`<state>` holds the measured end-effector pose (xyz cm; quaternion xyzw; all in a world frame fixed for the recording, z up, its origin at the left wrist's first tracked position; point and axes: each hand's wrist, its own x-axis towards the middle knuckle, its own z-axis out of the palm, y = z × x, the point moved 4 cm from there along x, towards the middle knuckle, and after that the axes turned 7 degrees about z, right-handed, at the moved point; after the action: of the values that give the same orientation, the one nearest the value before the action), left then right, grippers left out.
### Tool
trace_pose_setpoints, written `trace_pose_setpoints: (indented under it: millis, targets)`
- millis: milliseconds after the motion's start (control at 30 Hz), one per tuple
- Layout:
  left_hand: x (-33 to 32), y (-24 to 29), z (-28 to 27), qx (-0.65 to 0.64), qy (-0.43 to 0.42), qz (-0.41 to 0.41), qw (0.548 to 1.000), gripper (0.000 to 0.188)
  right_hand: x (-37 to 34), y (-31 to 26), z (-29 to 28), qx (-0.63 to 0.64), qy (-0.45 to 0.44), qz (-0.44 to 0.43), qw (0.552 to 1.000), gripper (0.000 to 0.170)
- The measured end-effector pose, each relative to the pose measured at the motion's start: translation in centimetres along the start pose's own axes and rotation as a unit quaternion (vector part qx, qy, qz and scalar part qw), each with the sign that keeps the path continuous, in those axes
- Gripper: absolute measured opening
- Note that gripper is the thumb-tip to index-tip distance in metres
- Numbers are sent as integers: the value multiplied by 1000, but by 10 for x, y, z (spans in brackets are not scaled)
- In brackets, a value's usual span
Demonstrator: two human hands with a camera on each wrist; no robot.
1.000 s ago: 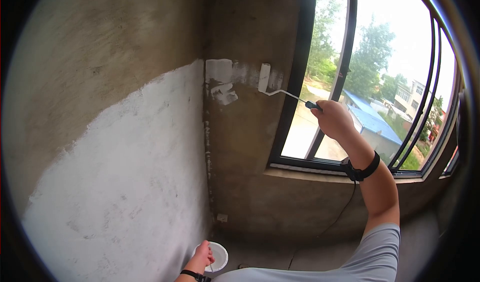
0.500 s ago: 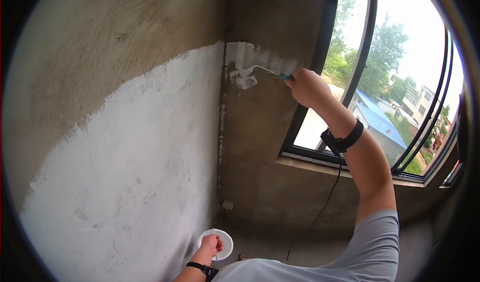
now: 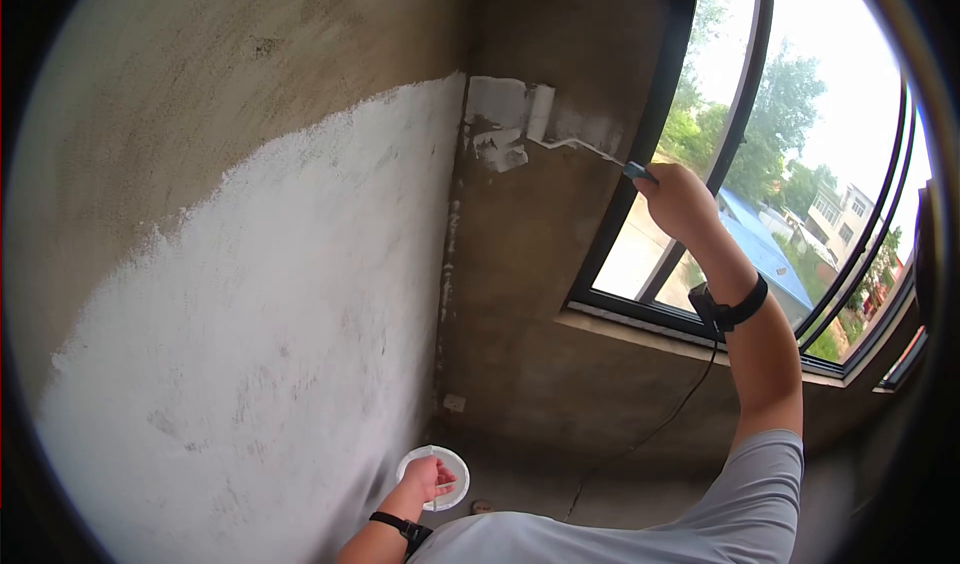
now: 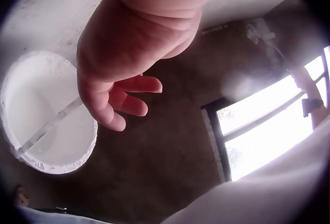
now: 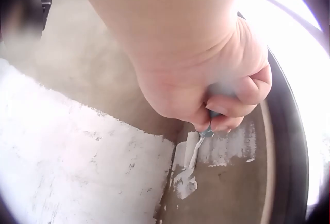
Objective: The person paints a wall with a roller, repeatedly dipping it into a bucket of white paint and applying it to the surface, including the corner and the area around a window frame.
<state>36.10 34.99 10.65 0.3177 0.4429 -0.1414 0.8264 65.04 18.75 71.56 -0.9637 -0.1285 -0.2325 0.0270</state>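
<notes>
White-coated roller [image 3: 541,114], gripped in the right hand [image 3: 682,202]; left hand [image 4: 124,59] apparently grips the bucket handle [image 4: 46,128].

Left wall [image 3: 270,294]: white is set below brown, flecked grey. Window wall [image 3: 520,254]: brown is streaked white. Roller [image 3: 541,112], bucket [image 3: 464,479]: white. 2 wrist straps [image 3: 750,307], window frame [image 3: 670,54]: black. Shirt [image 3: 755,484]: grey.
</notes>
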Motion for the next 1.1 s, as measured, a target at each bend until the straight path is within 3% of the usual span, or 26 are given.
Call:
trace_pose_setpoints:
  millis: [233, 500, 767, 1100]
  targets:
    - [5, 11, 9, 60, 3, 37, 998, 15, -37, 82, -17, 12, 11, 72, 997, 29]
    - [15, 17, 16, 85, -16, 36, 996, 23, -51, 105, -33, -16, 50, 63, 997, 31]
    - [24, 16, 20, 56, -43, 39, 997, 25, -42, 89, -42, -18, 3, 85, 996, 28]
    - [8, 17, 20, 101, -72, 65, 990, 25, -7, 24, -18, -4, -31, 38, 999, 29]
